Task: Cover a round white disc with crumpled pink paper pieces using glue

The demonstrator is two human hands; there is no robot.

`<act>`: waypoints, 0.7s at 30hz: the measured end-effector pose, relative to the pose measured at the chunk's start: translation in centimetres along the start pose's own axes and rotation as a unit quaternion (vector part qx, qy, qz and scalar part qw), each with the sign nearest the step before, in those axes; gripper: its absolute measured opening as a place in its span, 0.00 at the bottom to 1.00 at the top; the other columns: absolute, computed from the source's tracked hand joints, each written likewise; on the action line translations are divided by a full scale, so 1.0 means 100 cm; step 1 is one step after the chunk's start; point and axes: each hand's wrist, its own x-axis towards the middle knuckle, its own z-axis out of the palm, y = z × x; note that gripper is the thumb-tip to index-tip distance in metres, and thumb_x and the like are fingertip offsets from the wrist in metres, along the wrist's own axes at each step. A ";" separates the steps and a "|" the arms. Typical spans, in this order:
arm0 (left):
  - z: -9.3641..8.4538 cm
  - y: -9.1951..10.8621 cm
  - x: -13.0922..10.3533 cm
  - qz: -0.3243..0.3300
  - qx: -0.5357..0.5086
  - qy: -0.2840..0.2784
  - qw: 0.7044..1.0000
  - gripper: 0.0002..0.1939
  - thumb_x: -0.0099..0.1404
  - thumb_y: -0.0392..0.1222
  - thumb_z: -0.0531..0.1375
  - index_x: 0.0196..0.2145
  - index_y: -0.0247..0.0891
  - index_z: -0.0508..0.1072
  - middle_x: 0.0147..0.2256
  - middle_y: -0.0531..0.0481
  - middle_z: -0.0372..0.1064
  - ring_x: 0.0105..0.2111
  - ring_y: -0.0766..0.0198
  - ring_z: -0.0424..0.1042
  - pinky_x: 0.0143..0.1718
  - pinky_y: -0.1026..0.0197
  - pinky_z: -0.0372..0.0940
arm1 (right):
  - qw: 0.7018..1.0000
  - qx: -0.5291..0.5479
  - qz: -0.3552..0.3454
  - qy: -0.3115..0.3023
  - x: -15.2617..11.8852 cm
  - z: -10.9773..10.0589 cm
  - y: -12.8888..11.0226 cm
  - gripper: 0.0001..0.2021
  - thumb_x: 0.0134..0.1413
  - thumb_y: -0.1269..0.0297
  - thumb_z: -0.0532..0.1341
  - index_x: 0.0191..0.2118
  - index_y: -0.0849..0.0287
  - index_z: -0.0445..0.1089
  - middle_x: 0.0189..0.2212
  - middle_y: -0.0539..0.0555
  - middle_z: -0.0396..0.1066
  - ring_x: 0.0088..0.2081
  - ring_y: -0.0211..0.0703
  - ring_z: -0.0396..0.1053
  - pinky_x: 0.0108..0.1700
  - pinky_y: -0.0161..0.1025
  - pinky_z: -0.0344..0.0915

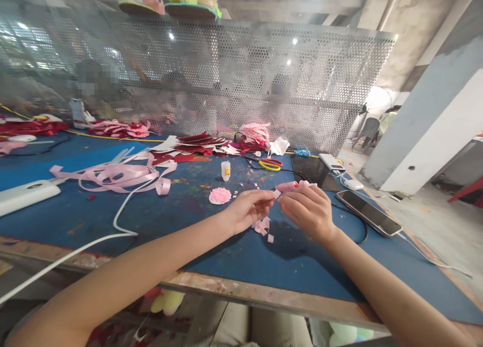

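My left hand (249,211) pinches a small pale pink ribbon square (277,194) between thumb and fingertips. Close beside it, my right hand (309,212) has its fingers curled together near the same piece; what they grip, if anything, is hidden. Just behind the right hand lies a pink tool, apparently a glue gun (287,186), partly covered by the fingers. Loose ribbon squares (261,226) are scattered below the left hand. To its left sits a round white-edged disc covered with pink pieces (220,196). A small translucent bottle (225,171) with a yellow label stands behind the disc.
Pink ribbon (113,176) lies coiled on the left near a white power strip (28,196) and its cable. Yellow-and-red-handled scissors (270,164) and stacked red pieces (196,145) lie farther back. A phone (370,213) rests at right. A perforated metal screen (241,80) stands behind.
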 end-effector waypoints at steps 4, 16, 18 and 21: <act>0.002 -0.001 -0.002 -0.010 -0.006 -0.009 1.000 0.03 0.51 0.30 0.64 0.21 0.31 0.75 0.19 0.52 0.69 0.21 0.74 0.67 0.21 0.74 0.62 | 1.000 0.012 0.003 0.009 0.001 0.001 -0.001 0.10 0.52 0.74 0.60 0.39 0.53 0.69 0.32 0.48 0.76 0.37 0.39 0.71 0.39 0.38 0.61; -0.005 0.003 0.002 0.035 0.047 -0.027 0.998 0.12 0.47 0.36 0.69 0.31 0.35 0.73 0.26 0.51 0.73 0.27 0.68 0.73 0.27 0.69 0.66 | 0.997 0.071 0.018 0.015 0.001 0.004 -0.001 0.08 0.54 0.74 0.60 0.36 0.53 0.71 0.31 0.49 0.76 0.36 0.39 0.71 0.40 0.39 0.64; -0.007 0.004 0.003 0.052 0.079 -0.035 0.995 0.14 0.46 0.36 0.69 0.32 0.35 0.72 0.27 0.52 0.73 0.26 0.70 0.73 0.29 0.69 0.66 | 0.994 0.104 0.022 0.024 0.002 0.004 -0.001 0.08 0.53 0.74 0.60 0.36 0.53 0.71 0.31 0.49 0.76 0.34 0.39 0.71 0.40 0.39 0.66; -0.008 0.006 0.004 0.077 0.111 -0.055 0.989 0.17 0.45 0.37 0.70 0.33 0.35 0.71 0.26 0.52 0.73 0.25 0.72 0.71 0.30 0.68 0.66 | 0.986 0.159 0.031 0.037 0.003 0.004 -0.002 0.09 0.52 0.75 0.61 0.37 0.54 0.72 0.30 0.50 0.75 0.32 0.39 0.71 0.39 0.40 0.68</act>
